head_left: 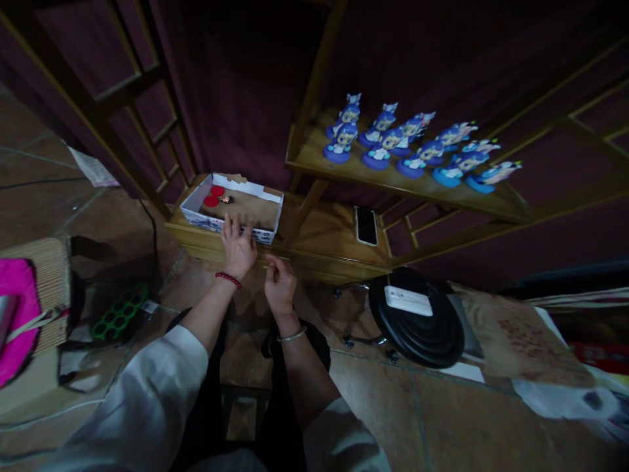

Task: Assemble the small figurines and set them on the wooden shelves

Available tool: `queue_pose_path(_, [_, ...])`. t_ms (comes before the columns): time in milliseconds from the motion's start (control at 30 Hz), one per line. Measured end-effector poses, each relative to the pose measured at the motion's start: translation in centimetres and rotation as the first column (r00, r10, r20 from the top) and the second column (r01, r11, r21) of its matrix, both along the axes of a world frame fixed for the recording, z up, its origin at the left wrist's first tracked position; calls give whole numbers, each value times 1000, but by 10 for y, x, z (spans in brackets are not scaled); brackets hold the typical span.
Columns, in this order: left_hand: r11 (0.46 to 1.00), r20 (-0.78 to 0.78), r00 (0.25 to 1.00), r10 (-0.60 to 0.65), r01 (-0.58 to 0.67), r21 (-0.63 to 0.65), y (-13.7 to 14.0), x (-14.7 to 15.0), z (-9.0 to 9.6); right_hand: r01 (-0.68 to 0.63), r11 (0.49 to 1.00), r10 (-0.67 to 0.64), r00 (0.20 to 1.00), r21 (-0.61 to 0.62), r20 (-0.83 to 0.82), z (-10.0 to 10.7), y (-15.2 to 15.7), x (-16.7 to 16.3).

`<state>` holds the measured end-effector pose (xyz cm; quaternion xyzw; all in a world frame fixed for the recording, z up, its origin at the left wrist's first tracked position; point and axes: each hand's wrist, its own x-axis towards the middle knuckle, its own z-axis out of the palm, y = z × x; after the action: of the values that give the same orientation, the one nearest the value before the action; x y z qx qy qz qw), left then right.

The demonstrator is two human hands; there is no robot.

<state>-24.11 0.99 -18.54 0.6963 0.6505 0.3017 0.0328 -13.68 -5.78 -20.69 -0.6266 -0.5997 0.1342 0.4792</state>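
My left hand (239, 248), with a red bead bracelet at its wrist, is at the front wall of a shallow cardboard box (199, 218). Its fingers are apart and reach over the box's edge; I cannot tell whether they touch it. Inside the box lie two red discs (211, 200) and a small dark-topped figure piece (227, 199). Just right of the box's front corner, my right hand (280, 286) is closed in a pinch, a bangle on its wrist. Anything between those fingertips is too small to make out.
Several blue-haired figurines (377, 156) stand on the upper shelf (314, 156). A dark-screened phone (366, 226) lies on the lower wooden ledge (324, 229). At right, a black round stool (417, 337) carries a white phone-like object (407, 300). A green holed tray (120, 313) is low at left.
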Motion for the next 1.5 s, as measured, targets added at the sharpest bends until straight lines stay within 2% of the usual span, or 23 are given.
queue_pose_path(233, [999, -67, 998, 16, -14, 31, 4, -7, -8, -91, 995, 91, 996, 47, -5, 6, 19, -17])
queue_pose_path(367, [998, -99, 995, -6, 12, 58, 1, -13, -5, -56, 995, 59, 998, 89, -30, 6, 26, -20])
queue_pose_path(533, [994, -140, 990, 2, 13, 106, 3, -12, 0, 34, 999, -35, 996, -8, -80, 2, 34, -18])
queue_pose_path(633, [992, -173, 985, -20, 42, 123, 5, -8, 0, -22, 998, 16, 995, -61, -101, -3, 37, -15])
queue_pose_path(933, [984, -166, 986, -35, 63, 165, 3, -2, -6, -129, 990, 121, 983, -50, -138, -11, 41, -7])
queue_pose_path(1333, [986, -174, 982, -70, 94, 135, 6, -8, -8, -120, 990, 106, 980, -76, -170, 0, 39, -2])
queue_pose_path(1500, [988, -201, 979, -44, 72, 135, 6, -5, -8, -14, 999, 4, 964, -35, -267, 1, 37, -2])
